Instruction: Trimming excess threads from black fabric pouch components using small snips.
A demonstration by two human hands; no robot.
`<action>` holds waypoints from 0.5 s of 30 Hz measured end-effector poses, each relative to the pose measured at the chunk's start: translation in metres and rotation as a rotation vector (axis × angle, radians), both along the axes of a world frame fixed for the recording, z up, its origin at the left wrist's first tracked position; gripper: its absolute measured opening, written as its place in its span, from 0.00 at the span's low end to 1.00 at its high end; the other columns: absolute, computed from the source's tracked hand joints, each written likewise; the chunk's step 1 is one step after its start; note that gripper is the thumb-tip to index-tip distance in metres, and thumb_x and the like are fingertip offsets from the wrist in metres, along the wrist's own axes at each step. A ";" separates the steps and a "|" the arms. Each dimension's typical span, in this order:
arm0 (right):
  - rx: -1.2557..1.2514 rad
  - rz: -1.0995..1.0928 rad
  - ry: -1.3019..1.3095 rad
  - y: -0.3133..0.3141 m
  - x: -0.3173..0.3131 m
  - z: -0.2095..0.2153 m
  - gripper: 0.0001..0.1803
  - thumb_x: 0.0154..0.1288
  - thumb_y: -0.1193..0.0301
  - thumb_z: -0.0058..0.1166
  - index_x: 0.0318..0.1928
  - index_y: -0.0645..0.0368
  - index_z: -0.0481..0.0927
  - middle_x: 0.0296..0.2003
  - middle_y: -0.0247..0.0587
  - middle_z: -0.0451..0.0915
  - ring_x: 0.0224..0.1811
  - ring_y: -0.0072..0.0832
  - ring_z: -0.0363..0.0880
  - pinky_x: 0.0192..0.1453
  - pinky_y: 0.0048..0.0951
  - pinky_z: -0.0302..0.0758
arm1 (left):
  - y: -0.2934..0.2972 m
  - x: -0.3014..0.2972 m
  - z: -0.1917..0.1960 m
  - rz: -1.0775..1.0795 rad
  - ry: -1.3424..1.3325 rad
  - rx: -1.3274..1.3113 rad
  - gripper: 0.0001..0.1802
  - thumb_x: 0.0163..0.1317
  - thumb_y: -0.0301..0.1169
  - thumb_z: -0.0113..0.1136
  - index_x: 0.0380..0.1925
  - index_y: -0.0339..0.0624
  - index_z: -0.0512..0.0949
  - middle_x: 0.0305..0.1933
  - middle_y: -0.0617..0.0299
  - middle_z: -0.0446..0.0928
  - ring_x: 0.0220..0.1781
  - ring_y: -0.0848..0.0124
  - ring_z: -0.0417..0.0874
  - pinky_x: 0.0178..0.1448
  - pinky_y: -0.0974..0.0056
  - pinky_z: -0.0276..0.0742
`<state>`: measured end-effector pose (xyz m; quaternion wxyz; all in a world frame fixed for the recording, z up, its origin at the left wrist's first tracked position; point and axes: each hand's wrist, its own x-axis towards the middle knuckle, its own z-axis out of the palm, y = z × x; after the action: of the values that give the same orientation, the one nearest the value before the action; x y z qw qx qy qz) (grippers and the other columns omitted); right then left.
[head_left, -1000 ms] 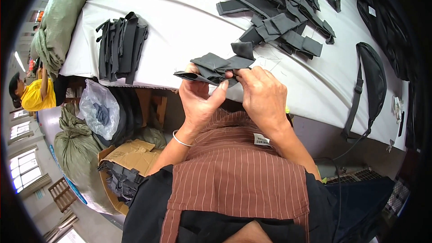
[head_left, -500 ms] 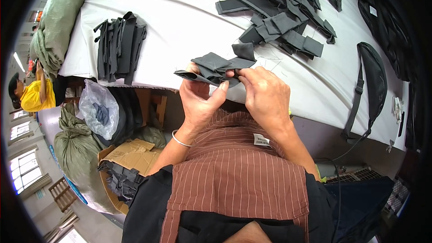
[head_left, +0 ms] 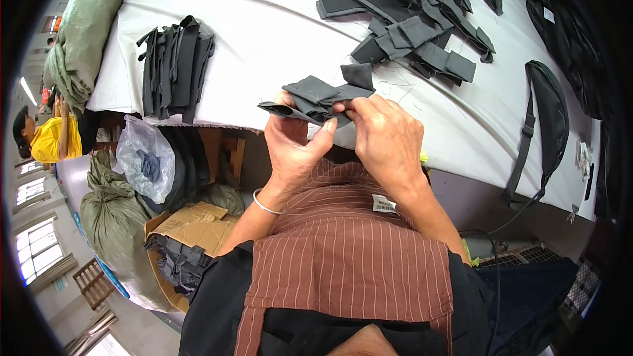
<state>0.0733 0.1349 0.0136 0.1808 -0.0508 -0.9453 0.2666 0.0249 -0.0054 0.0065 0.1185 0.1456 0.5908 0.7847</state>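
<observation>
A folded dark grey fabric strip (head_left: 313, 92) is held over the near edge of the white-covered table (head_left: 264, 39). My left hand (head_left: 293, 142) grips it from the left, thumb pressed toward the middle and fingers under the cloth. From the right, my right hand (head_left: 388, 130) pinches the same cloth between thumb and fingertips, close to the left thumb. Part of the strip rises in a loop beyond my right fingers. What exactly lies between the right fingertips is hidden.
A neat row of dark strips (head_left: 175, 69) lies at left, a loose heap of strips (head_left: 409, 26) at the far right. A black waist bag (head_left: 548, 115) rests on the right. Below left stand a cardboard box (head_left: 191, 227), sacks (head_left: 115, 224) and a person in yellow (head_left: 56, 138).
My right hand has shifted very slightly left, nearer to the left thumb. Otherwise the hold on the cloth looks the same.
</observation>
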 end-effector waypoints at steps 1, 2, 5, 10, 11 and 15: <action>0.002 -0.005 0.002 0.000 -0.001 0.000 0.02 0.57 0.72 0.56 0.30 0.56 0.79 0.23 0.36 0.76 0.29 0.34 0.79 0.29 0.36 0.74 | 0.000 0.000 0.000 -0.003 0.006 -0.001 0.19 0.51 0.14 0.60 0.44 0.33 0.71 0.44 0.57 0.78 0.48 0.73 0.78 0.59 0.66 0.71; 0.003 -0.009 0.004 0.000 -0.001 0.001 0.02 0.57 0.72 0.56 0.30 0.56 0.79 0.23 0.36 0.76 0.29 0.34 0.79 0.29 0.36 0.74 | 0.000 0.000 0.000 -0.001 0.006 -0.001 0.19 0.51 0.14 0.60 0.44 0.33 0.71 0.44 0.57 0.78 0.48 0.73 0.78 0.59 0.66 0.71; -0.002 -0.016 0.004 0.000 -0.001 0.002 0.01 0.57 0.72 0.57 0.30 0.55 0.80 0.24 0.35 0.77 0.30 0.33 0.80 0.31 0.35 0.74 | 0.000 0.000 0.003 0.037 -0.027 -0.008 0.20 0.51 0.14 0.60 0.45 0.32 0.70 0.44 0.57 0.78 0.49 0.72 0.78 0.59 0.66 0.71; -0.127 -0.025 -0.028 0.005 0.003 0.010 0.02 0.58 0.72 0.57 0.32 0.54 0.82 0.28 0.35 0.80 0.32 0.35 0.81 0.32 0.34 0.74 | -0.003 -0.016 0.013 -0.118 -0.152 0.146 0.25 0.60 0.19 0.59 0.57 0.34 0.65 0.55 0.43 0.76 0.54 0.62 0.80 0.61 0.59 0.75; -0.201 -0.026 -0.055 0.009 0.005 0.010 0.03 0.58 0.72 0.58 0.33 0.53 0.83 0.29 0.35 0.81 0.33 0.36 0.81 0.33 0.34 0.74 | -0.005 -0.020 0.017 -0.130 -0.212 0.125 0.27 0.62 0.22 0.58 0.60 0.33 0.62 0.55 0.40 0.75 0.54 0.55 0.81 0.60 0.54 0.77; -0.552 0.020 -0.027 0.027 0.010 0.008 0.09 0.61 0.75 0.57 0.42 0.56 0.84 0.32 0.40 0.83 0.32 0.32 0.82 0.37 0.27 0.75 | -0.012 -0.031 0.016 -0.158 -0.291 0.122 0.28 0.62 0.22 0.58 0.61 0.34 0.61 0.54 0.39 0.76 0.50 0.56 0.83 0.55 0.56 0.81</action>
<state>0.0828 0.1623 0.0214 0.1447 -0.0922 -0.8398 0.5150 -0.0064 -0.0172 0.0223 0.2550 0.0833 0.5053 0.8202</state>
